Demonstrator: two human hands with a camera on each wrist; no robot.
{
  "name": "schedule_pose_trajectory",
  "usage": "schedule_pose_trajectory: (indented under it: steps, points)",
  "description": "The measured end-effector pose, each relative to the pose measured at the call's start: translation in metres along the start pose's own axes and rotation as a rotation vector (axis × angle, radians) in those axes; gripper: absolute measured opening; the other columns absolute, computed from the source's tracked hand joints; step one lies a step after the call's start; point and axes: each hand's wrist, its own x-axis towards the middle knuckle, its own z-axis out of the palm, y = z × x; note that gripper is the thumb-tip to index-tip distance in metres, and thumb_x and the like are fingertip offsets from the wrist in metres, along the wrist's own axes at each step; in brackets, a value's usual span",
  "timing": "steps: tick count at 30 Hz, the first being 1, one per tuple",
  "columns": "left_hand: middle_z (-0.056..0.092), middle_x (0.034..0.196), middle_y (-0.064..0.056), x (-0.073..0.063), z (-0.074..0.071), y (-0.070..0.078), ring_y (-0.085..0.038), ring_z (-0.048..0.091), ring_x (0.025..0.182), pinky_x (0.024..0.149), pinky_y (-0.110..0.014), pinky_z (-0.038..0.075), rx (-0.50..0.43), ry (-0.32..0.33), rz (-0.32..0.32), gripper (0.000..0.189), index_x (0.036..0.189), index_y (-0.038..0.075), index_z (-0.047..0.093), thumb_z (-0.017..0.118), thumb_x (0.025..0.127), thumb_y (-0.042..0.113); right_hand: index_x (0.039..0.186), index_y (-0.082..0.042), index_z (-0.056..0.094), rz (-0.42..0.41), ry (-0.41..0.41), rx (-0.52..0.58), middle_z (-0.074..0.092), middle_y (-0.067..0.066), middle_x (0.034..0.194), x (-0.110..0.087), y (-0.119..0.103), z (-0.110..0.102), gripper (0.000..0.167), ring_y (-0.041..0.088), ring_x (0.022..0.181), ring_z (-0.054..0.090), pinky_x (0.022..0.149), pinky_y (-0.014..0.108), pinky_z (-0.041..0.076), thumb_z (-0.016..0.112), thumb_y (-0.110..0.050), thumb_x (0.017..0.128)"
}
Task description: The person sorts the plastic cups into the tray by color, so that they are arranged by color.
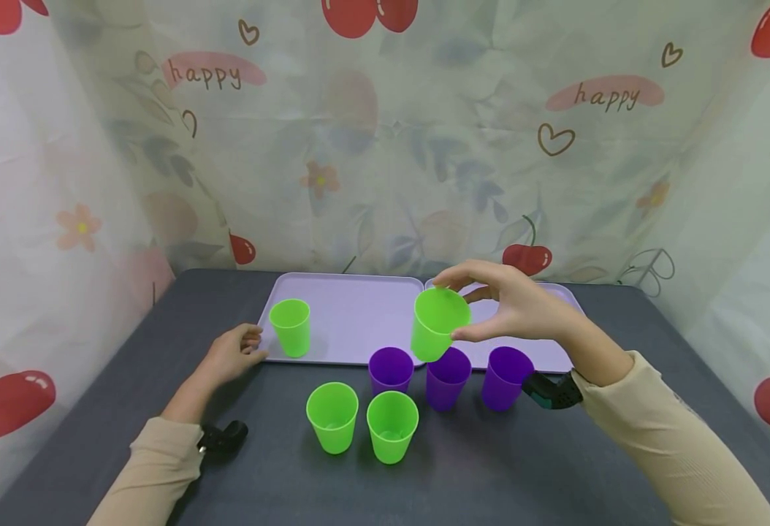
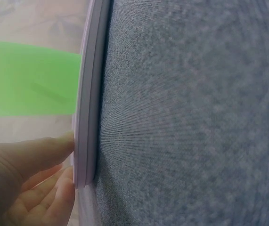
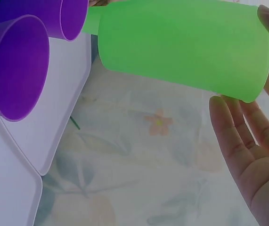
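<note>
My right hand (image 1: 513, 303) holds a green cup (image 1: 432, 332) by its rim, thumb on the near side and fingers on the far side. The cup is tilted and raised above the gap where the two lilac trays meet. In the right wrist view the cup (image 3: 181, 47) lies sideways across the top, its rim end at the fingertips. At the front left corner of the left tray (image 1: 352, 314), my left hand (image 1: 232, 356) grips the edge with thumb and curled fingers. Another green cup (image 1: 291, 329) stands upright on that tray, near this hand.
Three purple cups, left (image 1: 390, 371), middle (image 1: 447, 380) and right (image 1: 505, 378), stand in a row along the trays' front edge. Two green cups (image 1: 333, 418) stand nearer on the dark table (image 1: 490, 475). A printed curtain (image 1: 398, 183) closes off the back and sides.
</note>
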Motion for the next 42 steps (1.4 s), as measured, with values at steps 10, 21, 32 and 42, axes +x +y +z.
schedule_pose_trajectory:
  steps: [10, 21, 32, 42]
  points:
    - [0.053, 0.123, -0.031, 0.000, 0.000, 0.000, -0.043, 0.052, 0.115, 0.097, -0.050, 0.046, -0.002, 0.000, -0.004, 0.049, 0.128, -0.011, 0.044, 0.061, 0.089, 0.013, 0.123, -0.009, 0.056, 0.019, -0.016, 0.026, 0.060, 0.005, 0.120, 0.027, 0.007, 0.004, 0.055, 0.015, 0.107, 0.056, 0.090, 0.031, 0.054, 0.079, -0.012, 0.073]
    - [0.052, 0.124, -0.033, -0.002, 0.001, 0.002, -0.044, 0.052, 0.115, 0.096, -0.050, 0.047, 0.005, 0.016, 0.003, 0.049, 0.129, -0.012, 0.043, 0.060, 0.089, 0.010, 0.123, -0.009, 0.057, 0.059, -0.038, 0.044, 0.059, 0.006, 0.121, 0.059, 0.017, 0.018, 0.056, 0.020, 0.108, 0.056, 0.090, 0.033, 0.054, 0.079, -0.012, 0.072]
    - [0.052, 0.124, -0.033, -0.003, 0.001, 0.004, -0.044, 0.052, 0.114, 0.096, -0.050, 0.047, 0.000, 0.024, 0.001, 0.048, 0.128, -0.012, 0.044, 0.060, 0.089, 0.009, 0.123, -0.008, 0.057, 0.086, -0.084, 0.089, 0.058, 0.008, 0.121, 0.086, 0.031, 0.035, 0.055, 0.023, 0.107, 0.056, 0.089, 0.034, 0.054, 0.078, -0.010, 0.072]
    - [0.052, 0.124, -0.033, -0.002, 0.000, 0.004, -0.044, 0.053, 0.114, 0.096, -0.050, 0.047, 0.005, 0.021, -0.006, 0.048, 0.128, -0.012, 0.044, 0.060, 0.089, 0.010, 0.124, -0.006, 0.056, 0.093, -0.134, 0.039, 0.058, 0.011, 0.123, 0.108, 0.041, 0.053, 0.056, 0.027, 0.111, 0.058, 0.087, 0.036, 0.055, 0.077, -0.013, 0.073]
